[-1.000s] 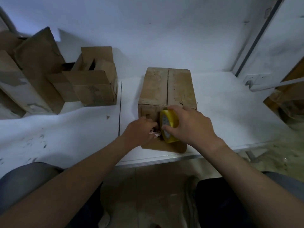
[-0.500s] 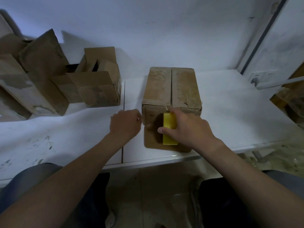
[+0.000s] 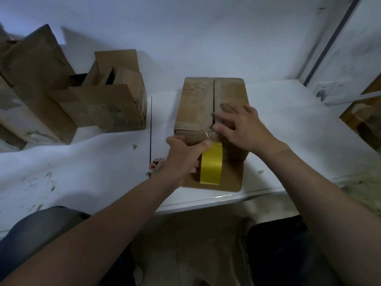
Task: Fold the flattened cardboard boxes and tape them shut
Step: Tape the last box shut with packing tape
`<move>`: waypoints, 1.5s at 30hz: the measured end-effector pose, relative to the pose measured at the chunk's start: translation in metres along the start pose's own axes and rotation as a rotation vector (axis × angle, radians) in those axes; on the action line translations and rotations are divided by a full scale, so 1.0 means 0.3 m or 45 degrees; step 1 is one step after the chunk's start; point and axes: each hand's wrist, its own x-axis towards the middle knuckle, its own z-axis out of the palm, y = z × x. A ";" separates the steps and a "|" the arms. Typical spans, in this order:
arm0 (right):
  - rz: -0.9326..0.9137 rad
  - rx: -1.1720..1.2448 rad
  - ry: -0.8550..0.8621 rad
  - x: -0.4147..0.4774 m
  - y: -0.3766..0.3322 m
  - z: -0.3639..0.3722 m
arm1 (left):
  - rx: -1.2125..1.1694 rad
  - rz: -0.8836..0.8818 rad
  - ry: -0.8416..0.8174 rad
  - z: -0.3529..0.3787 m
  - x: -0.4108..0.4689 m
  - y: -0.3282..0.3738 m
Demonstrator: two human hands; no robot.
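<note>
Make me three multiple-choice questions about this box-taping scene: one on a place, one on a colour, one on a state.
1. Where does the right hand rest?
A. On top of the box
B. On the floor
C. On the wall

2. What colour is the tape roll?
A. Red
B. Yellow
C. Blue

3. How are the box's top flaps?
A. Standing open
B. Torn off
C. Folded shut

Answers:
1 A: its straight fingers press the top beside the seam.
2 B: the roll that the left hand grips is yellow.
3 C: both flaps lie flat and meet at the middle seam.
</note>
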 end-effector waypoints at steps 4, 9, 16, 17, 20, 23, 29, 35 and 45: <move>-0.023 -0.021 -0.092 0.006 -0.001 0.019 | -0.308 -0.232 -0.189 -0.012 -0.001 -0.006; -0.050 -0.092 -0.117 -0.064 -0.029 0.016 | -0.268 -0.208 -0.076 0.000 -0.070 -0.023; -0.071 -0.080 -0.215 -0.262 -0.078 0.001 | -0.168 -0.209 -0.141 -0.004 -0.268 -0.109; -0.060 -0.084 -0.244 -0.296 -0.089 -0.006 | -0.166 -0.205 -0.122 -0.002 -0.296 -0.122; -0.054 -0.109 -0.260 -0.398 -0.120 -0.019 | -0.167 -0.222 -0.097 0.004 -0.370 -0.157; -0.129 -0.176 -0.200 -0.461 -0.136 -0.007 | -0.246 -0.278 -0.131 0.021 -0.434 -0.195; -0.215 -0.500 -0.060 -0.453 -0.150 0.047 | -0.161 -0.112 -0.057 0.050 -0.484 -0.221; -0.241 -0.631 -0.007 -0.440 -0.149 0.088 | -0.050 -0.015 -0.020 0.059 -0.483 -0.231; -0.219 -0.618 0.055 -0.418 -0.159 0.116 | 0.014 -0.122 -0.041 0.062 -0.451 -0.278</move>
